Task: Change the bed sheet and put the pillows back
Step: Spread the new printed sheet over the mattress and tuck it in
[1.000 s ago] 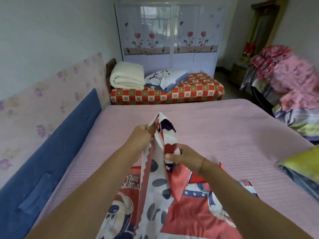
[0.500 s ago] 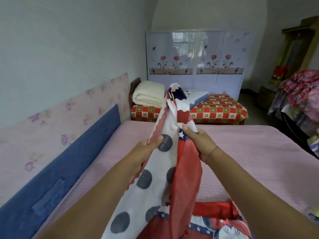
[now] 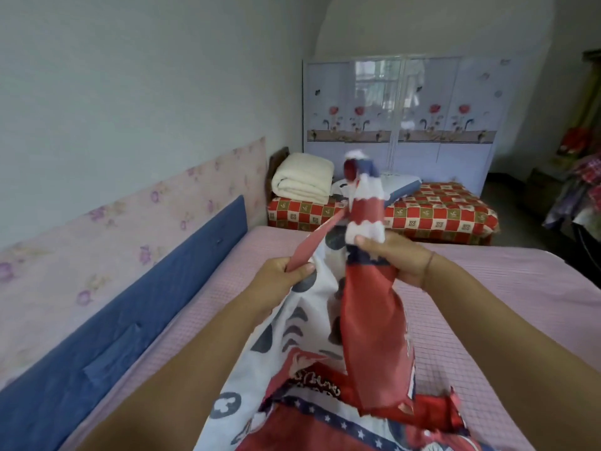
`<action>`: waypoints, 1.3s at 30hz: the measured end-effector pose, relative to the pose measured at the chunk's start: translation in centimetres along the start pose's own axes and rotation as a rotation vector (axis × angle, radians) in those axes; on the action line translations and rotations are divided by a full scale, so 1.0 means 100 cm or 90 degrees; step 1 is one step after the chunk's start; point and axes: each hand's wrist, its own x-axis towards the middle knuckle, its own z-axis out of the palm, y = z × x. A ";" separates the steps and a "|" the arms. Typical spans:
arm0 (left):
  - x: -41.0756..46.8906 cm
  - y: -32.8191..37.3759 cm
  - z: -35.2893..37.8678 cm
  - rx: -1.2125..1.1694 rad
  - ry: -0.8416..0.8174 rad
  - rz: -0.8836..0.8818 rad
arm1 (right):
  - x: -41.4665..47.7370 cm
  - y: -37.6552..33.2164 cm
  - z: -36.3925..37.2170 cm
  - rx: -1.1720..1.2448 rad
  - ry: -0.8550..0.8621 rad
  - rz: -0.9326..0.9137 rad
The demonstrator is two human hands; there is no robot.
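Pink checked mattress (image 3: 487,304) fills the middle. Red-white-blue printed sheet (image 3: 325,369) is bunched over its near end, with the upper part lifted off the mattress. Right hand (image 3: 396,258) is above mattress centre, fingers clenched round a gathered neck of sheet, and a tuft sticks up past them. Left hand (image 3: 276,281) is just beside it, toward the mattress's blue headboard (image 3: 130,320) side, thumb and fingers pinching a red edge strip. Pillow (image 3: 400,187) lies on the small bed (image 3: 439,216) beyond the mattress's far edge.

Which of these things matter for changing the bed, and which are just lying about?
For the job: printed sheet, gripped by left hand and right hand; pink bed; pillow beyond.
Lying about: folded cream quilt; flowered wardrobe; clothes heap.
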 end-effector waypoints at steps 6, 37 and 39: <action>0.017 0.024 0.000 -0.062 -0.044 0.028 | 0.013 0.023 0.042 0.026 -0.187 0.061; 0.026 -0.166 -0.091 0.030 0.035 -0.227 | 0.053 -0.028 -0.035 0.183 0.434 0.089; 0.043 -0.157 -0.095 0.008 0.055 -0.220 | 0.051 -0.014 -0.041 0.156 0.413 0.131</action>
